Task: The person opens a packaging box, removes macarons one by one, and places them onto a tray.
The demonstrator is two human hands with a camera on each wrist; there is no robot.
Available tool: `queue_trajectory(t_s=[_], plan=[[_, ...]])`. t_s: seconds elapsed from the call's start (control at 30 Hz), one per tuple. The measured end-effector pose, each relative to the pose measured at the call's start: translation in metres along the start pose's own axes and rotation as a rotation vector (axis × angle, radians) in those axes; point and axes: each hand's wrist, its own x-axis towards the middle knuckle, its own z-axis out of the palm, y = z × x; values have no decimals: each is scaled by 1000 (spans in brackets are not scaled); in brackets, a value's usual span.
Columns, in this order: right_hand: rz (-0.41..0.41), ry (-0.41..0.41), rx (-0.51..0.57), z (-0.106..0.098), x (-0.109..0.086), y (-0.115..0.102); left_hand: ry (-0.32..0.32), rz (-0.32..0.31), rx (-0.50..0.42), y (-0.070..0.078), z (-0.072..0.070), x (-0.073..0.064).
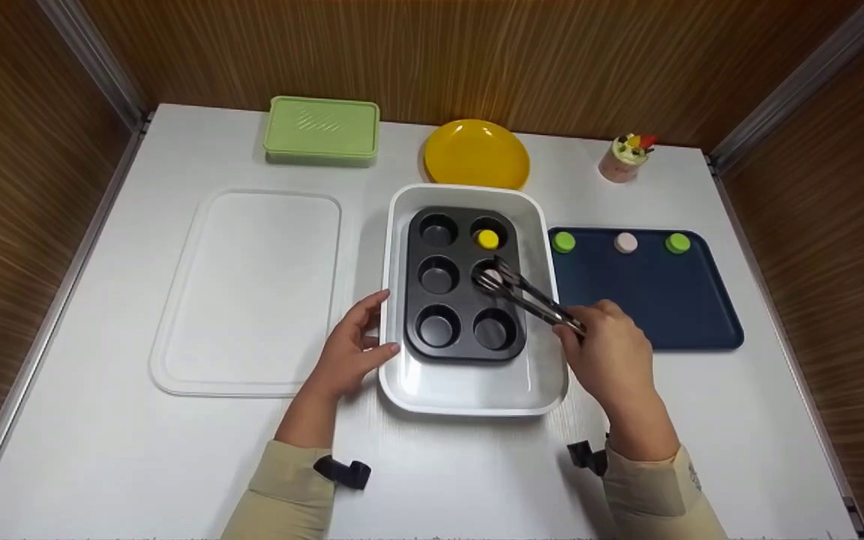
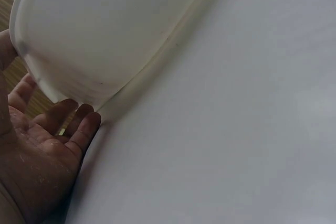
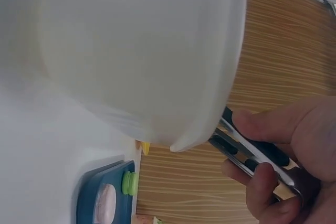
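Observation:
A white rectangular tub [image 1: 477, 390] stands mid-table with a dark muffin tin [image 1: 466, 300] inside. My left hand [image 1: 357, 345] holds the tub's left wall, thumb over the rim; in the left wrist view its fingers [image 2: 86, 129] touch the outside. With my right hand [image 1: 612, 352] I grip metal tongs [image 1: 544, 304], also visible in the right wrist view [image 3: 252, 153]. Their tips are at the right middle cup, around a pale pink round piece [image 1: 492, 277], partly hidden; whether they pinch it I cannot tell. A yellow round piece [image 1: 487, 239] sits in the far right cup.
Right of the tub, a navy tray [image 1: 627, 300] bears two green round pieces [image 1: 564, 241] and a pale pink one [image 1: 626, 243]. A translucent lid [image 1: 252, 292] lies left. Behind are a green lidded box [image 1: 322, 127], a yellow plate [image 1: 477, 154] and a dessert cup [image 1: 619, 165].

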Motion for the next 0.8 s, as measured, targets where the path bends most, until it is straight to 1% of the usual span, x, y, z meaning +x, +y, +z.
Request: queue_trajectory(t_s=[0.17,0.37,0.57,0.8], plan=[[-11,13,-23,2,1,-1,5,-2,10,1,1,-1],[-36,31,-29,7,0,1,10,-10,17,-1,0,0],[-46,43,-2,10,-1,3,9,-5,10,0,0,0],[-61,87,41,11,-4,5,4,-3,4,0,0,0]])
